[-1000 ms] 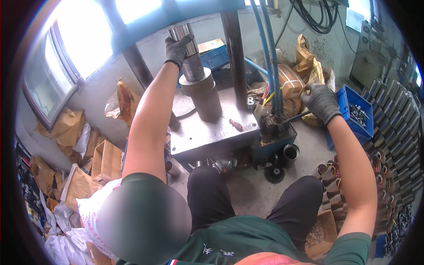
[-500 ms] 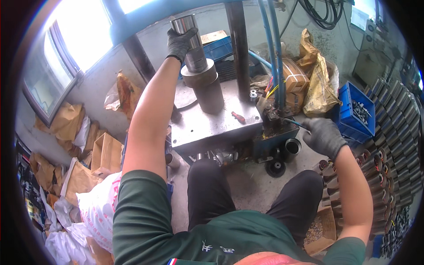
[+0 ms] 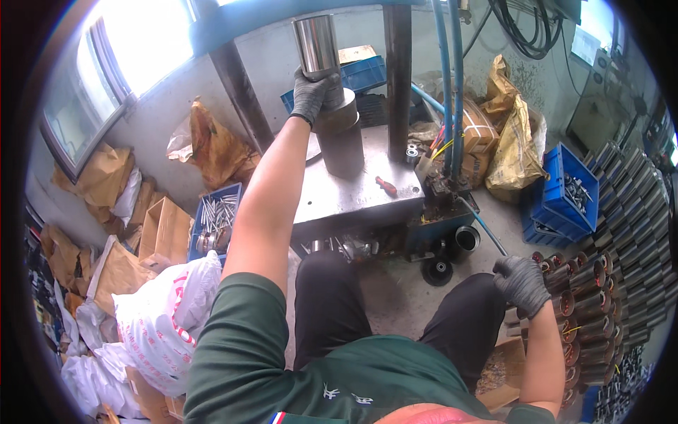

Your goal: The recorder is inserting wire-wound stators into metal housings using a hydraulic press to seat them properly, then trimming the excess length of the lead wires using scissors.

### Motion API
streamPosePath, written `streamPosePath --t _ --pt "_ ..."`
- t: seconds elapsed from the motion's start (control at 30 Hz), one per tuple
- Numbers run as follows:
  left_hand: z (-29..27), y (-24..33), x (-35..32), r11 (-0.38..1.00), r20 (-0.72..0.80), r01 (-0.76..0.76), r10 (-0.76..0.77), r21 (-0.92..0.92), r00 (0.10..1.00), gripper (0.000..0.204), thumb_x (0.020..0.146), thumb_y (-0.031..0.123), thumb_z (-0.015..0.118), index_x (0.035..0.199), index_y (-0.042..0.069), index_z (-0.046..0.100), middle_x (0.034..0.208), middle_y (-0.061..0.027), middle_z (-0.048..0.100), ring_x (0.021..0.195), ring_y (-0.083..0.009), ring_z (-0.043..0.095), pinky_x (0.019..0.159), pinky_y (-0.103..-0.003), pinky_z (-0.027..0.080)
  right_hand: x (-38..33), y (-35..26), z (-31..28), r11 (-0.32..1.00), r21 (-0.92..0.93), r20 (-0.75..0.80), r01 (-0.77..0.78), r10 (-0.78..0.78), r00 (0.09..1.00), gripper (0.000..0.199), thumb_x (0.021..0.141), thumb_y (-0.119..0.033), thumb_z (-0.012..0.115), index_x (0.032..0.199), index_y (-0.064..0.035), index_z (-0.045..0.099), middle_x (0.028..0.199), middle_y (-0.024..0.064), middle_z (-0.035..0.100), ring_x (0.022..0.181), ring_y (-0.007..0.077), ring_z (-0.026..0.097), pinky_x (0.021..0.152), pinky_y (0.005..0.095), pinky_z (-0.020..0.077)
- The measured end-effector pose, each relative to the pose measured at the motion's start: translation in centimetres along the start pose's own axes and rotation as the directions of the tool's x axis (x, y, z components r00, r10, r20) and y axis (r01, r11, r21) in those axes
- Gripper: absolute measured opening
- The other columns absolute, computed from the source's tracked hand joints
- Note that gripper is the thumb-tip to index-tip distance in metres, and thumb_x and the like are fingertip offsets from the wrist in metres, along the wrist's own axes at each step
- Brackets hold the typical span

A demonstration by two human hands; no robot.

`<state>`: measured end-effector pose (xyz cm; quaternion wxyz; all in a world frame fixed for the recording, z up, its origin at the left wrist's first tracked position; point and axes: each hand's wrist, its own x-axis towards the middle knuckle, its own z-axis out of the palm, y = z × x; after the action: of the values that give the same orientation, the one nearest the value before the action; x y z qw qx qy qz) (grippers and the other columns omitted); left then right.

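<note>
While the person sat at the press, work stood as follows:

Left hand: the gloved left hand (image 3: 312, 95) was clenched around a shiny tube (image 3: 317, 44), held upright on the die (image 3: 342, 138) under the blue press frame (image 3: 282, 18).
Right hand: the gloved right hand (image 3: 521, 283) reached low beside the right knee; its fingers curled loosely over the stacked tubes (image 3: 600, 275), and whether it grasped one I could not tell.
Tube position: on top of the die, on the press table (image 3: 367, 198), well apart from the stack.
Done: by my judgement, one tube was seated and ready for pressing.
Left: the pressing itself, and a large stack of tubes to go.
Counts: one tube in hand; one die; two hands, both gloved; one red-handled tool (image 3: 385, 186) on the table; three blue crates in view, the right crate (image 3: 565, 191) holding small parts; stacked tubes too many to count.
</note>
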<state>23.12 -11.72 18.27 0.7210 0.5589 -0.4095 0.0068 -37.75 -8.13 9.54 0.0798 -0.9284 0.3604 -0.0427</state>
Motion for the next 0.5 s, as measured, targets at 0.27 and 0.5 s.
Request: streamPosePath --t 0.27,0.5 --pt "-0.1 0.8 -0.4 0.999 -0.018 0.036 -0.035 0.030 0.999 0.091 0.066 0.020 0.095 0.137 0.003 0.041 0.122 -0.0164 0.064 0.108 -0.0235 0.066 0.094 -0.034 0.058 0.1 0.0 0.1 1.000 -0.023 -0.011 -0.004 0.003 1.000 0.019 0.082 -0.022 0.063 0.092 -0.0094 0.073 0.090 0.0172 0.072 0.088 0.0367 0.070 0.081 0.0470 0.0555" --pt "0.1 1.3 -0.9 0.994 -0.012 0.064 -0.063 0.091 0.998 0.095 0.064 0.024 0.097 0.137 0.004 0.040 0.120 -0.0162 0.065 0.106 -0.0238 0.067 0.092 -0.035 0.057 1.1 0.2 -1.8 1.000 -0.006 0.085 0.015 -0.014 0.996 0.021 0.080 -0.017 0.061 0.094 -0.0076 0.074 0.092 0.0185 0.072 0.090 0.0375 0.070 0.084 0.0461 0.0556"
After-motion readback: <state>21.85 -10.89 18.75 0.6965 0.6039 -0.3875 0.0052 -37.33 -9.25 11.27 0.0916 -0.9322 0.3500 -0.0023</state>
